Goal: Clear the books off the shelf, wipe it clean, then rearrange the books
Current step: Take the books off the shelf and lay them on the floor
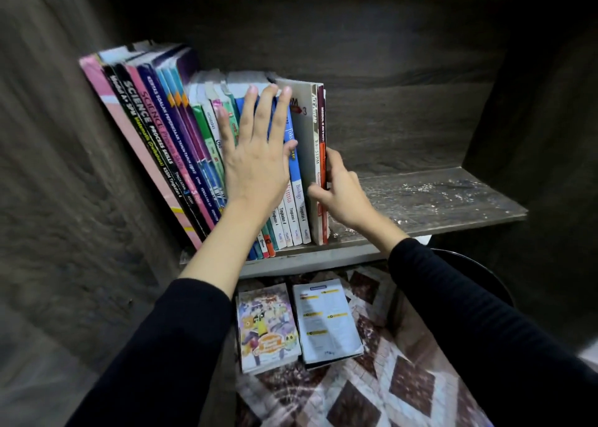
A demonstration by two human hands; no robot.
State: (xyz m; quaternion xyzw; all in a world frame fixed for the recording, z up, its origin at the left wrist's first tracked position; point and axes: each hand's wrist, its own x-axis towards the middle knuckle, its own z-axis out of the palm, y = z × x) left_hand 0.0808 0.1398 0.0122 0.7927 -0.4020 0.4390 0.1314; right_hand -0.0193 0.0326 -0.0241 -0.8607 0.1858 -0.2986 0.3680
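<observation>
A row of several books [155, 142] leans to the left on the dark wooden shelf [437, 200]. My left hand [259, 154] lies flat with spread fingers against the spines in the middle of the row. My right hand [339, 190] pinches the thin red-spined books [321, 119] at the right end of the row, thumb on the spine side and fingers round the far side. The shelf board to the right of the books is bare and speckled with pale dust.
Two stacks of books [268, 326] lie flat on the patterned brown-and-white floor [404, 384] below the shelf. A round dark stool [479, 274] stands at the right under the shelf edge. Dark wooden side walls close in the shelf left and right.
</observation>
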